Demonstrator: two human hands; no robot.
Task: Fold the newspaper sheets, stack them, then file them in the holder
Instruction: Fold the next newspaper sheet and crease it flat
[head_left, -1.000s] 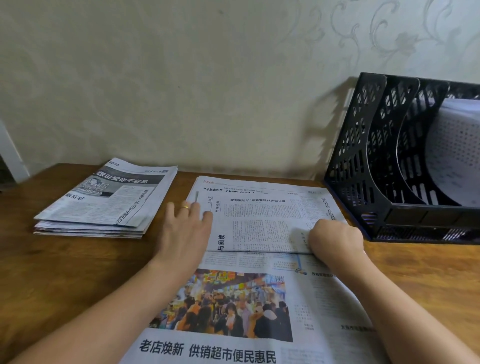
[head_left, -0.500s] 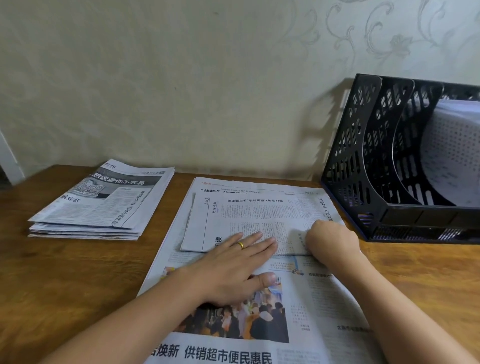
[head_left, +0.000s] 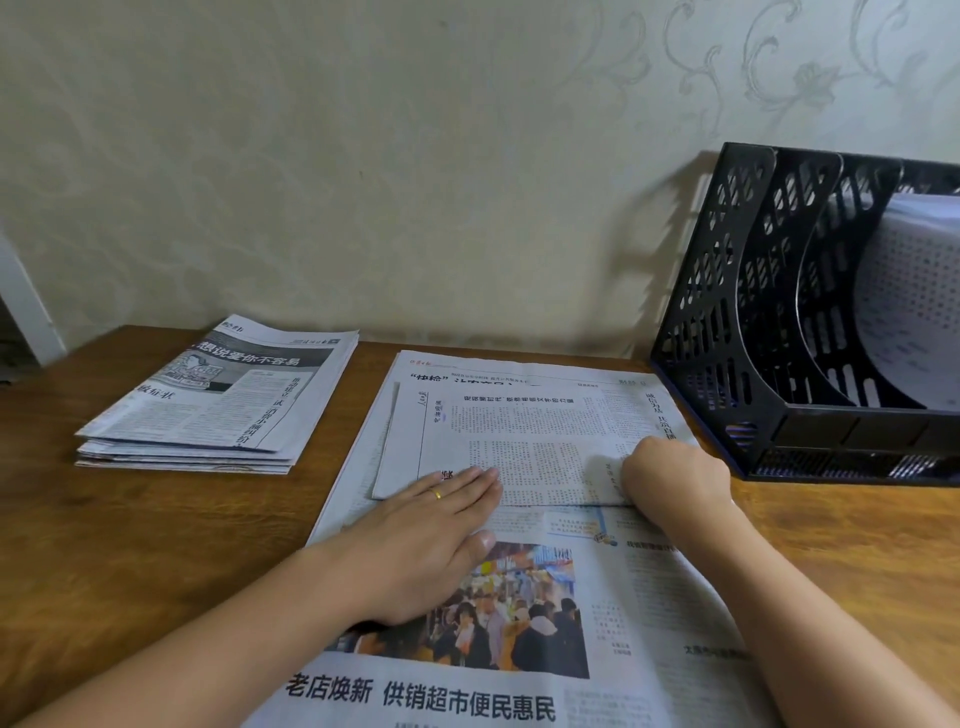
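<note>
A folded newspaper sheet (head_left: 524, 441) lies on top of a larger open sheet (head_left: 623, 597) in the middle of the wooden table. My left hand (head_left: 431, 535) lies flat with straight fingers across the folded sheet's near left corner, a gold ring on one finger. At the sheet's near right edge my right hand (head_left: 675, 478) presses down with curled fingers; what the fingers do underneath is hidden. A stack of folded newspapers (head_left: 218, 400) sits at the left. The black mesh file holder (head_left: 727, 322) stands at the right, against the wall.
The holder has several slots, and a white perforated sheet (head_left: 914, 306) leans in a right-hand one. The wooden table (head_left: 130, 545) meets the patterned wall close behind the papers. A white frame edge (head_left: 26, 301) shows at far left.
My left hand slid from the folded sheet's left edge down to its near edge and now presses flat there. The right hand stayed in place.
</note>
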